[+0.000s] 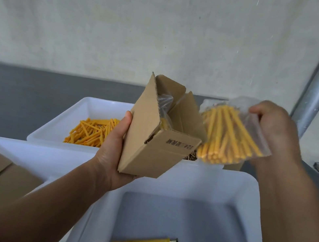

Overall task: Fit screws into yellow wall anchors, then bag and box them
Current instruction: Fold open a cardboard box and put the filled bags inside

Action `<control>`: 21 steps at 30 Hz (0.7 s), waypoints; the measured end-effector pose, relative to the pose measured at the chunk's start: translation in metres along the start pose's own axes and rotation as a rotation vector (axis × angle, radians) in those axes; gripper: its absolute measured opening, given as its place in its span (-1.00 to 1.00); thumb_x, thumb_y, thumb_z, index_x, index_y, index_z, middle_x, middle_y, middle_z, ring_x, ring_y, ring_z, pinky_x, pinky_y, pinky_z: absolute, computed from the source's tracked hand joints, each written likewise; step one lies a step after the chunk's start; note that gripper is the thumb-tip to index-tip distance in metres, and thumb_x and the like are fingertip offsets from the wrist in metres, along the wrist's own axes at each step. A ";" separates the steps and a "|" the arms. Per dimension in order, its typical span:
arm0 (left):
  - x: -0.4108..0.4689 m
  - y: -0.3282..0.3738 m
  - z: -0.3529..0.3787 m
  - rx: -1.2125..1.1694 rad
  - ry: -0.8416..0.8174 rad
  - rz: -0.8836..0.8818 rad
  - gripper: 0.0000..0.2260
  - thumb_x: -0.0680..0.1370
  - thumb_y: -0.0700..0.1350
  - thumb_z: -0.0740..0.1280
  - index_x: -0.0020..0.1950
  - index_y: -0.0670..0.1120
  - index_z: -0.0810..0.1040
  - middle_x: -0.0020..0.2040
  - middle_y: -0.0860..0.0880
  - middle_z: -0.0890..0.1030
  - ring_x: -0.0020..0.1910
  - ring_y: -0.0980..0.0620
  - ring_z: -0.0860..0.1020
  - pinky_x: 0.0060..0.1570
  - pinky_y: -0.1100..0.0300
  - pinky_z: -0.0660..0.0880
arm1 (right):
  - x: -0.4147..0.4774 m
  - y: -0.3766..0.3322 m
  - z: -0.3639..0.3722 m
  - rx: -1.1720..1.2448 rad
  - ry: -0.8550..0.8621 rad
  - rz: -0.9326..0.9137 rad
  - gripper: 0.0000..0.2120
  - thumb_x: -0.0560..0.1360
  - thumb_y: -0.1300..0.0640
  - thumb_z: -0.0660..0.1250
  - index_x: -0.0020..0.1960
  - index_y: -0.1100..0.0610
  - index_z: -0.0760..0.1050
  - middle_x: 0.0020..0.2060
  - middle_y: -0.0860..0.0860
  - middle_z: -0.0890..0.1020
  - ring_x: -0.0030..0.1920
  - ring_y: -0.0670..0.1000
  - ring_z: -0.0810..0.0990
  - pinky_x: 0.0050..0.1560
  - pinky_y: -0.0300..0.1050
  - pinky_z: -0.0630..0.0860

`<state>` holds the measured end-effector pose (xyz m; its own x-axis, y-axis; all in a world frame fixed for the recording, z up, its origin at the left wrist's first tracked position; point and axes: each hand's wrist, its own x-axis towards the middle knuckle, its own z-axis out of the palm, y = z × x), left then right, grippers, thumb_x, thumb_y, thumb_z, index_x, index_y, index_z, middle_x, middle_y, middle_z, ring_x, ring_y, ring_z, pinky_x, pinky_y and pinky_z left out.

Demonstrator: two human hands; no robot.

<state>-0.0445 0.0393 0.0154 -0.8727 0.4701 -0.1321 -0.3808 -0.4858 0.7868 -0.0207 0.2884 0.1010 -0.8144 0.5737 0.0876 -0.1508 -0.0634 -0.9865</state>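
Pale wall behind. Left grip [112, 155] wrapped round open cardboard box [145, 146], held up over near white tub [217, 184]. Right grip [276, 130] pinching bag of yellow anchors [232, 138], just beside box mouth.

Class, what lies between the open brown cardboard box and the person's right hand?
Head view: a clear plastic bag of yellow wall anchors, gripped by the right hand, beside the open brown cardboard box.
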 end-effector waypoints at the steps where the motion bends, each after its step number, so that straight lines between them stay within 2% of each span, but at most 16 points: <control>1: 0.001 0.000 0.001 0.013 0.007 -0.005 -0.42 0.45 0.43 0.22 0.25 0.06 0.61 0.21 -0.16 0.61 -0.06 -0.14 0.63 -0.11 -0.01 0.58 | 0.001 -0.003 -0.003 0.076 0.020 -0.007 -0.81 0.43 0.17 0.29 -0.36 0.10 0.43 -0.55 -0.06 0.50 -0.47 -0.02 0.49 -0.37 -0.21 0.44; 3: 0.002 -0.002 0.002 0.038 0.019 -0.014 -0.45 0.45 0.41 0.24 0.19 0.05 0.65 0.08 -0.10 0.66 -0.12 -0.12 0.65 -0.17 0.02 0.58 | 0.000 -0.007 -0.007 0.314 -0.012 -0.013 -0.79 0.48 0.24 0.23 -0.31 0.07 0.38 -0.48 -0.01 0.45 -0.39 -0.03 0.53 -0.33 -0.23 0.48; 4: 0.003 -0.002 0.002 0.051 0.020 -0.015 -0.47 0.46 0.40 0.25 0.17 0.05 0.66 0.03 -0.09 0.67 -0.15 -0.10 0.66 -0.19 0.02 0.58 | -0.001 -0.008 -0.008 0.458 -0.058 0.012 -0.81 0.49 0.26 0.20 -0.23 0.02 0.42 -0.37 0.07 0.41 -0.23 -0.02 0.57 -0.20 -0.19 0.54; 5: 0.004 -0.003 0.002 0.064 0.018 -0.011 -0.49 0.46 0.39 0.26 0.15 0.05 0.66 0.00 -0.08 0.68 -0.17 -0.10 0.66 -0.19 0.02 0.58 | 0.001 -0.010 -0.011 0.583 -0.135 0.070 -0.76 0.50 0.26 0.16 -0.02 -0.05 0.49 -0.22 0.09 0.38 -0.06 -0.05 0.47 0.03 -0.09 0.56; 6: 0.004 -0.004 0.002 0.075 0.017 -0.005 -0.50 0.47 0.38 0.27 0.15 0.04 0.66 -0.02 -0.08 0.69 -0.17 -0.09 0.67 -0.19 0.02 0.58 | 0.001 -0.011 -0.013 0.629 -0.231 0.144 -0.62 0.52 0.24 0.14 0.27 -0.04 0.45 -0.07 0.09 0.39 0.28 0.06 0.51 0.27 0.03 0.47; 7: 0.005 -0.005 0.002 0.084 0.018 -0.001 -0.52 0.47 0.36 0.28 0.14 0.04 0.67 -0.02 -0.09 0.69 -0.17 -0.09 0.67 -0.19 0.02 0.58 | 0.000 -0.013 -0.013 0.593 -0.315 0.202 -0.53 0.54 0.21 0.12 0.44 0.04 0.33 0.04 0.09 0.41 0.44 0.23 0.28 0.38 0.08 0.36; 8: 0.005 -0.006 0.002 0.088 0.019 -0.001 -0.52 0.47 0.35 0.29 0.14 0.03 0.67 -0.03 -0.09 0.69 -0.17 -0.10 0.67 -0.21 0.02 0.58 | -0.002 -0.015 -0.012 0.507 -0.381 0.232 -0.53 0.56 0.19 0.11 0.46 0.11 0.32 0.12 0.10 0.48 0.33 0.23 0.49 0.34 0.04 0.40; 9: 0.005 -0.006 0.002 0.088 0.020 -0.004 -0.53 0.46 0.34 0.30 0.13 0.02 0.67 -0.03 -0.10 0.69 -0.16 -0.10 0.68 -0.21 0.01 0.59 | -0.004 -0.016 -0.008 0.411 -0.422 0.247 -0.62 0.57 0.17 0.11 0.36 0.17 0.42 0.05 0.15 0.51 0.11 0.21 0.58 0.15 -0.03 0.51; 10: 0.005 -0.007 0.001 0.089 0.016 -0.010 -0.52 0.46 0.33 0.31 0.14 0.01 0.67 -0.01 -0.12 0.69 -0.15 -0.11 0.67 -0.20 0.00 0.59 | -0.007 -0.015 -0.003 0.361 -0.422 0.255 -0.77 0.57 0.17 0.13 0.16 0.18 0.45 -0.09 0.17 0.48 -0.12 0.15 0.56 -0.09 -0.08 0.54; 11: 0.005 -0.007 0.001 0.098 0.012 -0.018 -0.50 0.46 0.34 0.31 0.17 0.00 0.66 0.02 -0.13 0.68 -0.11 -0.12 0.67 -0.15 -0.02 0.59 | -0.011 -0.015 0.002 0.335 -0.404 0.282 -0.91 0.56 0.17 0.15 0.04 0.14 0.38 -0.19 0.15 0.40 -0.25 0.09 0.47 -0.25 -0.12 0.49; 13: 0.005 -0.007 0.001 0.120 0.017 -0.027 -0.47 0.46 0.35 0.31 0.24 0.01 0.62 0.09 -0.14 0.66 -0.05 -0.13 0.65 -0.03 -0.04 0.58 | -0.014 -0.011 0.008 0.327 -0.399 0.325 -0.94 0.54 0.18 0.18 0.01 0.10 0.31 -0.24 0.12 0.32 -0.32 0.05 0.40 -0.33 -0.14 0.43; 16: 0.006 -0.006 0.001 0.106 0.022 -0.027 -0.47 0.46 0.36 0.30 0.23 0.01 0.63 0.04 -0.11 0.68 -0.10 -0.11 0.66 -0.05 -0.01 0.58 | -0.020 -0.009 0.011 0.380 -0.457 0.375 -0.91 0.53 0.17 0.16 0.01 0.08 0.27 -0.27 0.09 0.30 -0.34 0.03 0.38 -0.34 -0.17 0.42; 17: 0.005 -0.006 0.000 0.102 0.022 -0.031 -0.48 0.46 0.36 0.30 0.22 0.01 0.64 0.03 -0.11 0.68 -0.12 -0.11 0.67 -0.06 -0.01 0.58 | -0.021 -0.009 0.012 0.382 -0.442 0.355 -0.95 0.54 0.19 0.16 -0.04 0.08 0.29 -0.30 0.08 0.28 -0.37 0.02 0.37 -0.38 -0.20 0.41; 19: 0.005 -0.007 0.000 0.102 0.024 -0.037 -0.49 0.46 0.36 0.30 0.18 0.02 0.65 0.00 -0.11 0.68 -0.14 -0.11 0.67 -0.09 -0.01 0.58 | -0.021 -0.007 0.013 0.359 -0.358 0.269 -0.85 0.53 0.26 0.16 -0.19 0.08 0.30 -0.36 0.07 0.25 -0.43 0.00 0.35 -0.46 -0.27 0.38; 21: 0.005 -0.007 0.000 0.114 0.030 -0.044 -0.48 0.45 0.37 0.31 0.19 0.02 0.65 0.02 -0.11 0.68 -0.13 -0.11 0.67 -0.10 -0.02 0.58 | -0.022 -0.005 0.015 0.352 -0.308 0.227 -0.81 0.50 0.27 0.17 -0.23 0.06 0.26 -0.36 0.05 0.22 -0.41 0.01 0.31 -0.43 -0.24 0.33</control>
<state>-0.0460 0.0449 0.0093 -0.8652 0.4662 -0.1844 -0.3829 -0.3771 0.8433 -0.0100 0.2638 0.1058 -0.9677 0.2498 -0.0345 -0.0872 -0.4597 -0.8838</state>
